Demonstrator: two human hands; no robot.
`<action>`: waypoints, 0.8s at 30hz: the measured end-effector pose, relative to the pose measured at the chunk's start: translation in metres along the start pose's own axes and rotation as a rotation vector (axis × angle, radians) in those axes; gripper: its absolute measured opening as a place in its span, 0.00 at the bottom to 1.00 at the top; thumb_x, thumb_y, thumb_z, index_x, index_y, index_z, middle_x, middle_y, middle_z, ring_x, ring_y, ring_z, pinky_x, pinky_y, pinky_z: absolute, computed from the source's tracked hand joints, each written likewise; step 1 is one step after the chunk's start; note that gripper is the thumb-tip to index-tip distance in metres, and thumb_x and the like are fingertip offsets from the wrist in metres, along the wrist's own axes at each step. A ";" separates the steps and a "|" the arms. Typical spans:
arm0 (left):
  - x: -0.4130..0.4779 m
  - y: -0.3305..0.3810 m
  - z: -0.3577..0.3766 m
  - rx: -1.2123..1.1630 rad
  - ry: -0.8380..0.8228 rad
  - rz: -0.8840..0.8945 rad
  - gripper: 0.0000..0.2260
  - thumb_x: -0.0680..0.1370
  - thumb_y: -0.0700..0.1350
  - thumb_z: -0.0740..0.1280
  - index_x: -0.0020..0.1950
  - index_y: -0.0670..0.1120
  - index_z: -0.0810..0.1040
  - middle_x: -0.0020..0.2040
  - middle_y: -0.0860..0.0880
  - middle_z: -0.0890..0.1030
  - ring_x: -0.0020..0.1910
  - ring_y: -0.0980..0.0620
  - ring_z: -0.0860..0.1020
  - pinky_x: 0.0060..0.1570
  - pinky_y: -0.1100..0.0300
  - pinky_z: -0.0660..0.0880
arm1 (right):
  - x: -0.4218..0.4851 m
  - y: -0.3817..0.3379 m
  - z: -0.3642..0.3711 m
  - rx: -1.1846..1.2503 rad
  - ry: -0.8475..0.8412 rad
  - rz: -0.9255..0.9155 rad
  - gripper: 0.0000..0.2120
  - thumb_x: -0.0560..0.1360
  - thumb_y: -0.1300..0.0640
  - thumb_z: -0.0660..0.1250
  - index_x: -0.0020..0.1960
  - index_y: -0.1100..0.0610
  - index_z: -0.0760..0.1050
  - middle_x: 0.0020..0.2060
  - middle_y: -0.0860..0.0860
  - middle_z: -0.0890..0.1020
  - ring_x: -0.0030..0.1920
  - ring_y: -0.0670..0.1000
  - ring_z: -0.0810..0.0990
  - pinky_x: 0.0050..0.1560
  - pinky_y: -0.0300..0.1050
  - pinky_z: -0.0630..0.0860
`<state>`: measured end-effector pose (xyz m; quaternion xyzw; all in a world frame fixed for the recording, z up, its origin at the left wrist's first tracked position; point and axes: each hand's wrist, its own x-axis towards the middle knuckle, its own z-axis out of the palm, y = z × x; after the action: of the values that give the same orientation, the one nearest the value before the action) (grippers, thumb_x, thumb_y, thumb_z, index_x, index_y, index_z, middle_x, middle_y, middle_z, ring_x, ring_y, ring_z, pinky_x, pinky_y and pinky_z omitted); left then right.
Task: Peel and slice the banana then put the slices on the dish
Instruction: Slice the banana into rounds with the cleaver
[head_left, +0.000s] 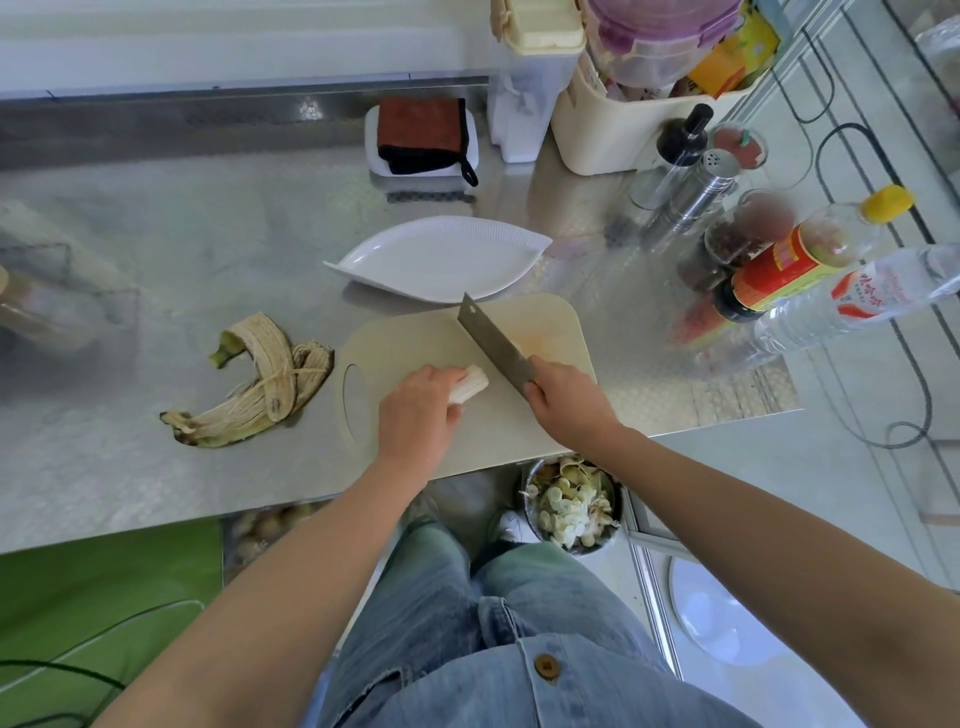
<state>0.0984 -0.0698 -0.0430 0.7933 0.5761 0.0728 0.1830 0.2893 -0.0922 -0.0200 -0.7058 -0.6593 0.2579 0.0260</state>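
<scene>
Banana (470, 383) under left hand (415, 415) fingers, end protruding, perhaps cut

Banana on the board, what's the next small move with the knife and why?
Probably bring the knife down across the banana's exposed end: the left hand steadies it on the cutting board, the right hand grips the handle, and the dish has no slices.

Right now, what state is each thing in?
banana: peeled, lying on the cutting board, held by the left hand
peel: empty, on the counter
knife: in the right hand, blade beside the banana's end
dish: no slices on it
</scene>
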 end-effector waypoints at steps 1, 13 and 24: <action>0.003 0.003 0.000 -0.014 -0.007 0.009 0.18 0.74 0.44 0.70 0.64 0.52 0.75 0.51 0.49 0.79 0.49 0.48 0.77 0.41 0.55 0.73 | -0.002 0.005 -0.003 0.002 0.009 0.019 0.07 0.80 0.57 0.57 0.54 0.60 0.69 0.39 0.56 0.74 0.39 0.59 0.74 0.37 0.47 0.67; 0.012 0.018 0.007 -0.025 0.084 0.052 0.11 0.73 0.46 0.71 0.55 0.51 0.80 0.45 0.49 0.77 0.44 0.47 0.77 0.31 0.58 0.69 | -0.013 0.014 -0.023 0.130 0.084 0.004 0.05 0.78 0.59 0.59 0.43 0.58 0.67 0.28 0.51 0.70 0.30 0.56 0.70 0.32 0.46 0.65; 0.009 0.019 0.003 -0.038 0.069 0.009 0.08 0.73 0.45 0.72 0.51 0.50 0.81 0.44 0.49 0.78 0.42 0.48 0.76 0.31 0.58 0.69 | -0.013 0.003 -0.023 0.079 0.103 0.012 0.09 0.79 0.58 0.57 0.54 0.60 0.72 0.31 0.50 0.69 0.33 0.56 0.70 0.35 0.44 0.63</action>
<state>0.1190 -0.0670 -0.0393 0.7893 0.5769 0.1121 0.1778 0.3011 -0.0978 0.0031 -0.7206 -0.6420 0.2472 0.0863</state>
